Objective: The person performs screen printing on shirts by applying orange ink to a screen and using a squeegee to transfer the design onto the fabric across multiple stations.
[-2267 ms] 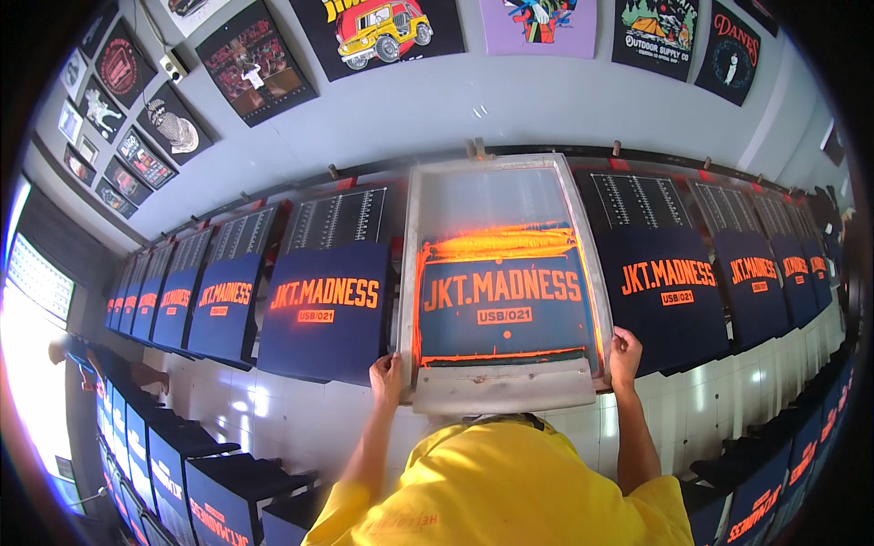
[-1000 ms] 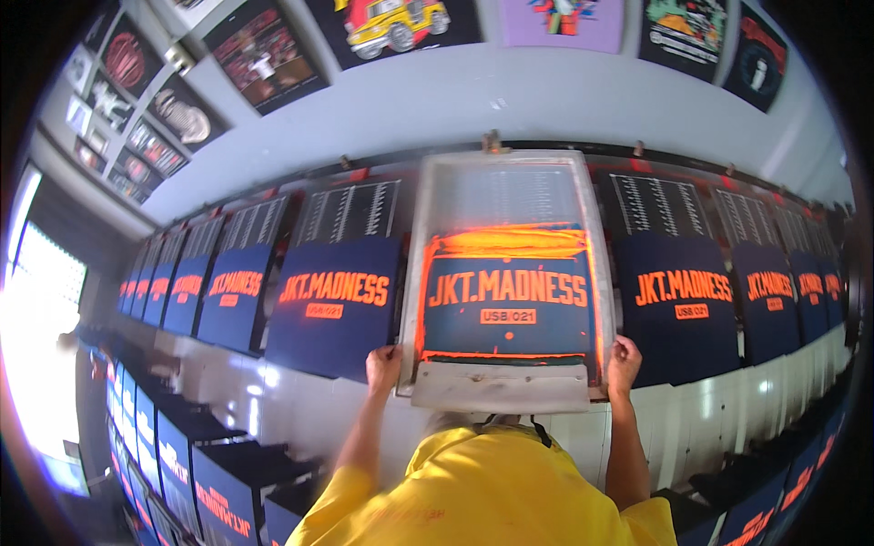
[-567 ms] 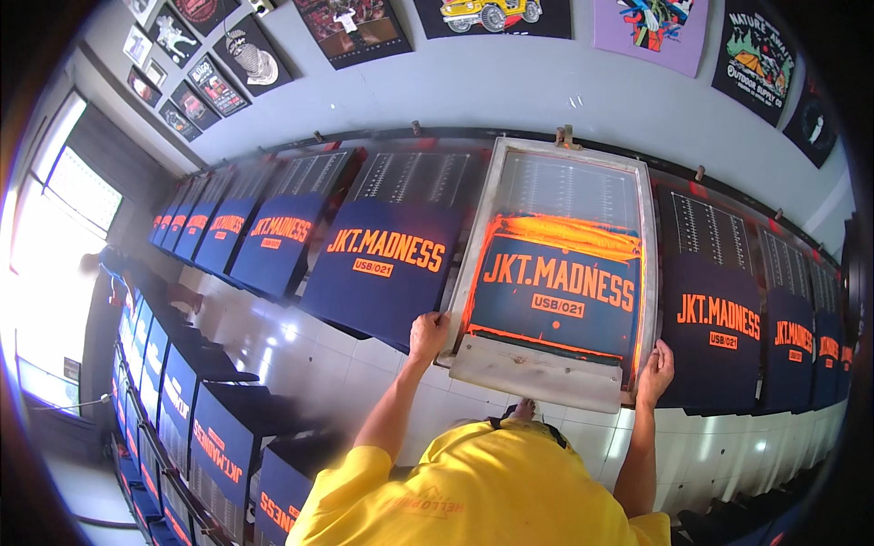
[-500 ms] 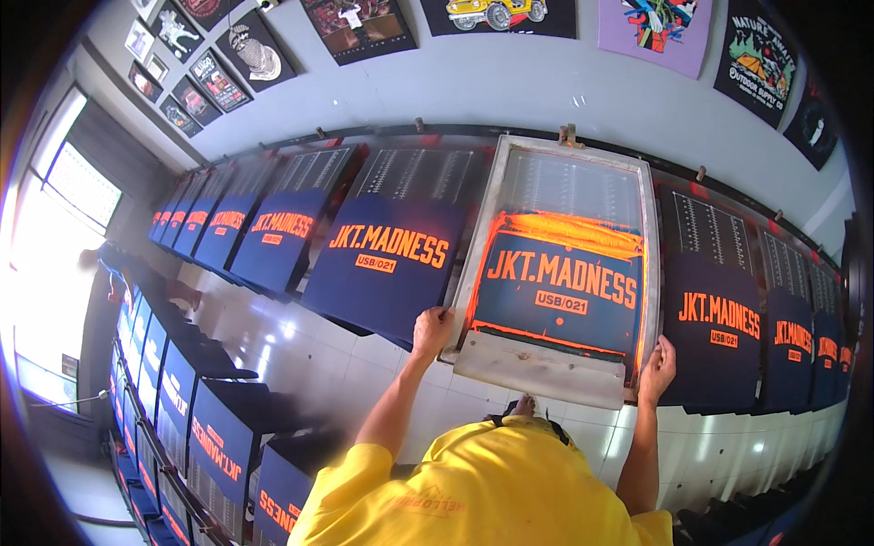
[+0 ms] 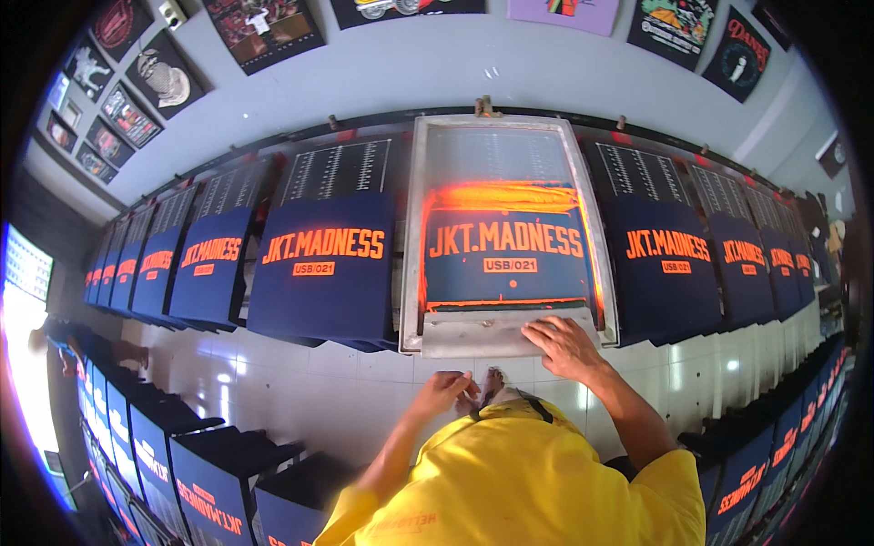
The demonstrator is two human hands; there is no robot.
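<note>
Head view: right hand (image 5: 566,351) with fingers over the grey bar (image 5: 473,335) at the near end of the screen (image 5: 503,287), pinching or merely resting impossible to tell, left hand (image 5: 440,394) loosely curled below, with possible smearing of orange ink (image 5: 501,197) from any sideways knock.

A smooth, pale grey wall (image 5: 364,77) is filling the upper part of the frame. Rectangular black panels with printed pictures (image 5: 165,77) are hanging in a cluster at upper left, and a flat purple panel (image 5: 564,16) is showing at the top edge, right of centre. A long black rail (image 5: 382,117) is running below them. At the far left, a bright window with a gridded pane (image 5: 27,264) is glaring white. A glossy floor of pale tiles (image 5: 309,375) is stretching across the lower middle, reflecting white patches of light.
</note>
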